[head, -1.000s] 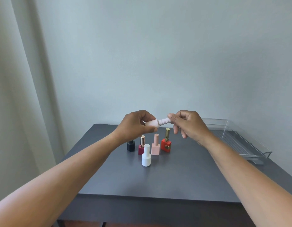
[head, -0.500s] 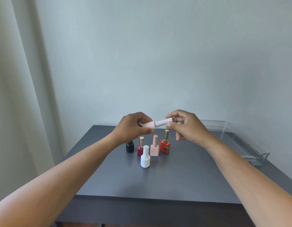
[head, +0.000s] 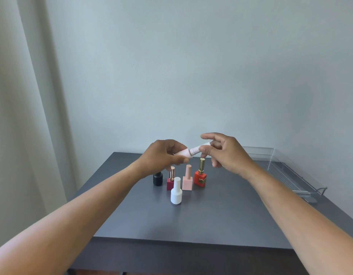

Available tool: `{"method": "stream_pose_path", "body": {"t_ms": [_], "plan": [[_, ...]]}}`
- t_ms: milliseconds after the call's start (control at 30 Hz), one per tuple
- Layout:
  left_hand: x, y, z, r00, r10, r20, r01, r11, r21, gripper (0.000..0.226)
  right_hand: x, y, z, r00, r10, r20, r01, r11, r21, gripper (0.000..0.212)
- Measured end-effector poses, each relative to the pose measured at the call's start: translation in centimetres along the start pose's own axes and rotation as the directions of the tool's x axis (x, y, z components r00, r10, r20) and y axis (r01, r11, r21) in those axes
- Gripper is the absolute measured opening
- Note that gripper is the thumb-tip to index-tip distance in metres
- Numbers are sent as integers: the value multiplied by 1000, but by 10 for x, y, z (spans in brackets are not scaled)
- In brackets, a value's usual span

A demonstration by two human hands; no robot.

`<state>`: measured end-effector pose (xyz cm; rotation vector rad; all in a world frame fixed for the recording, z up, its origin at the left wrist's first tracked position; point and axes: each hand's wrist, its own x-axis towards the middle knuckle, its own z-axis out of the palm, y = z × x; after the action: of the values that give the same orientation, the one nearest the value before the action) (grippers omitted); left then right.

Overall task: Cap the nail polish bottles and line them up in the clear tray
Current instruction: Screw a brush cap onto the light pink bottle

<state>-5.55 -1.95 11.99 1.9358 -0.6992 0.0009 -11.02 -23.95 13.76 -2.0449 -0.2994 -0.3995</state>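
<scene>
The capping step was in hand. The left hand (head: 165,155) was closed around the body of a pale pink bottle (head: 183,153) held on its side above the table (head: 191,219), while the right hand (head: 225,153) pinched its pale cap (head: 201,148) between thumb and fingertips, the other fingers spread loose; the cap sat at the bottle's neck, though motion blur made it hard to tell whether it was fully seated. Below the hands five bottles stood upright in a close group, all apparently capped: a black bottle (head: 158,178), a dark red bottle (head: 170,180) with a rose-gold cap, a peach bottle (head: 187,178), an orange-red bottle (head: 200,174) with a gold cap, and a white bottle (head: 176,191) nearer the camera. The clear tray (head: 318,189) lay at the table's far right, well apart from them, with nothing visible inside it. The next move likely called for finishing the twist until the cap was tight, then carrying the bottle to the tray and standing it upright against one end so a row could form. No brand, label or writing could be read on any bottle.
</scene>
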Motion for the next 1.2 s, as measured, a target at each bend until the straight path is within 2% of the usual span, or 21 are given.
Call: {"method": "stream_pose_path", "body": {"t_ms": [100, 167, 367, 433, 567, 667, 733, 833, 967, 1200], "plan": [[-1, 2, 0, 999, -4, 50, 7, 999, -50, 22, 0, 0, 1, 1000, -22, 19, 19, 990, 141, 14], [-2, 2, 1, 999, -2, 47, 4, 999, -45, 22, -1, 1, 3, 999, -32, -19, 35, 984, 175, 12], [-3, 0, 12, 996, 10, -86, -1, 995, 98, 24, -3, 7, 19, 987, 15, -163, 19, 979, 201, 16], [-2, 1, 13, 997, 11, -78, -6, 997, 73, 21, -3, 9, 19, 985, 30, -172, 18, 962, 272, 14], [-3, 6, 7, 993, -37, 108, 44, 997, -56, 12, -2, 8, 11, 997, 21, -70, 12, 896, 445, 11], [-3, 9, 1, 977, -38, 208, 64, 991, -119, 17, 1, 5, 6, 1000, 20, 15, -25, 785, 619, 18], [-3, 10, -1, 966, -25, 256, 59, 991, -123, 22, 2, 2, 5, 999, 7, 37, -30, 739, 673, 21], [-5, 11, 1, 949, -12, 315, 66, 985, -159, 28, 3, 0, 5, 996, -44, 73, -16, 742, 670, 27], [-8, 10, 6, 943, 9, 333, 64, 976, -208, 23, 5, -2, 4, 990, -78, 121, -18, 769, 639, 25], [-10, 10, 8, 947, -28, 319, 65, 992, -104, 27, 4, -2, 3, 987, -56, 153, -42, 819, 572, 16]]}}
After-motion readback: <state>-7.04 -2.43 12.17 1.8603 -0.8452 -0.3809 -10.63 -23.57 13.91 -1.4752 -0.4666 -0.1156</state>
